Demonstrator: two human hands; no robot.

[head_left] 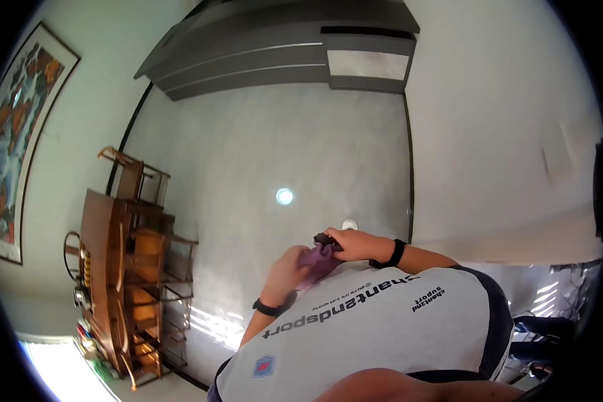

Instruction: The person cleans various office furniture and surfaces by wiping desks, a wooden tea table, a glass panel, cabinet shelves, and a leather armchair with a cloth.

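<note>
A crumpled purple cloth (320, 262) is held between both hands, in front of the light grey shirt. On its left side, my left hand (288, 269) has its fingers closed on the cloth. My right hand (354, 244) is closed at the cloth's upper right, next to a small dark object (325, 239). That object sits against the cloth and the right fingertips; what it is cannot be made out. Each wrist wears a black band.
Grey floor (261, 147) lies ahead, with a white shoe tip (349, 225) beyond the hands. A long grey cabinet (248, 63) stands at the far side. On the left are a wooden table (100, 234), several wooden chairs (144, 258) and a framed picture (13, 147). A white wall (489, 134) rises on the right.
</note>
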